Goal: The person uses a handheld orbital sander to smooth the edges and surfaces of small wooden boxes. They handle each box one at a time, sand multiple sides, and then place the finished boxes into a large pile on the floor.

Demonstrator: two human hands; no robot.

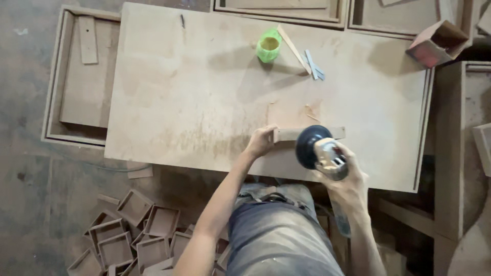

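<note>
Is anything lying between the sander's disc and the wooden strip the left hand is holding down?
Nothing visible. The black round sanding disc sits right at the thin wooden strip, which the left hand pins to the plywood board.

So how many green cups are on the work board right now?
1. The green cup stands near the far edge of the work board, beside a thin wooden stick, well beyond the left hand and right hand. None looks hidden.

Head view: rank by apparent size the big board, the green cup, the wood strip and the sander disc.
1. big board
2. wood strip, partly hidden by the disc
3. sander disc, nearer the camera, so its rank against the cup is unsure
4. green cup
</note>
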